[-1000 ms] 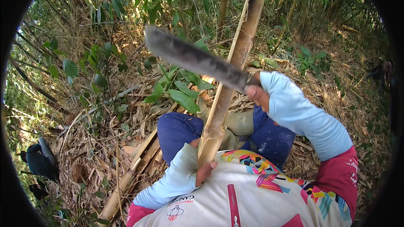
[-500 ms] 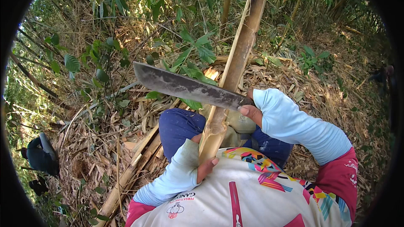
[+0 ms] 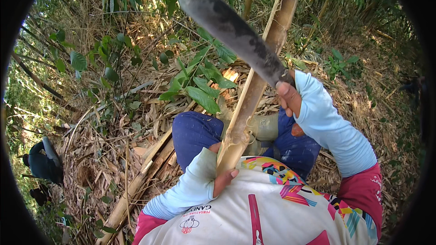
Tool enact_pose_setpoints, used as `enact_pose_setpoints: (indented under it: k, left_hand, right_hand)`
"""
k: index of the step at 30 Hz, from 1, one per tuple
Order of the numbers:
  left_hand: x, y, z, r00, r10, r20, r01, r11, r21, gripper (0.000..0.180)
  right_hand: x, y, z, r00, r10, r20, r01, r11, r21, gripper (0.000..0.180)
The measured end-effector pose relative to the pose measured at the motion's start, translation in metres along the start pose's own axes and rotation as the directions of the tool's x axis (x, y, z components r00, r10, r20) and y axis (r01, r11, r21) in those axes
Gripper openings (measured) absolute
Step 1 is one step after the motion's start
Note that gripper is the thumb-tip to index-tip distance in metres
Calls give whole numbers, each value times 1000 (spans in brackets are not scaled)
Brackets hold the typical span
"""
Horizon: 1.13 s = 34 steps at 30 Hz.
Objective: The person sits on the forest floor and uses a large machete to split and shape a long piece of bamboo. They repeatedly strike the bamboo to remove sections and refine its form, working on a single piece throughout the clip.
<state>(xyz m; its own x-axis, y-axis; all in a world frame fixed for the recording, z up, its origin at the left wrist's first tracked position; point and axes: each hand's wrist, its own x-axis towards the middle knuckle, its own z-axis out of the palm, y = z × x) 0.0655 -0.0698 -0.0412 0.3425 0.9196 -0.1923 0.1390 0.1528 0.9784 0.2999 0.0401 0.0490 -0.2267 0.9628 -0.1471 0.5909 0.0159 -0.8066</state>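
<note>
My left hand is closed round the near end of a split length of bamboo, which slants up and away to the far right. Its near end lies against my shirt, between my knees. In my right hand is a machete, gripped at the handle. The broad dark blade points up to the far left and crosses in front of the bamboo, raised above it. Most of the handle is hidden by my fingers and pale blue sleeve.
More split bamboo lengths lie on the ground left of my knee. A leafy green plant stands just ahead. Dry leaf litter covers the ground. At the far left a person in dark clothes bends down.
My right hand has lifted the machete up and away from the bamboo, its tip swinging farther up. The bamboo's far end has shifted slightly right. My left hand keeps its hold.
</note>
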Motion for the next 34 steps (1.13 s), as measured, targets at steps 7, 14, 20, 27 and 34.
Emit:
enact_pose_setpoints:
  k: [7,14,20,27,34]
  left_hand:
    - [0,-4,1,1000,5,6,-5,998,57,57]
    - [0,1,3,999,-30,-15,30,999,33,56]
    - [2,-5,1,1000,-12,-22,13,1000,5,55]
    - [7,-4,1,999,50,-18,-51,999,-19,53]
    - [4,1,-2,1000,-3,-22,4,998,57,57]
  right_hand:
    - [0,-4,-7,992,129,-10,-129,990,53,37]
    - [5,22,3,955,-297,-16,286,930,-230,36]
    - [3,31,10,938,-330,103,345,892,-293,33]
    - [-1,42,24,879,-414,238,474,814,-336,35]
    - [7,45,24,920,-380,89,389,873,-295,34]
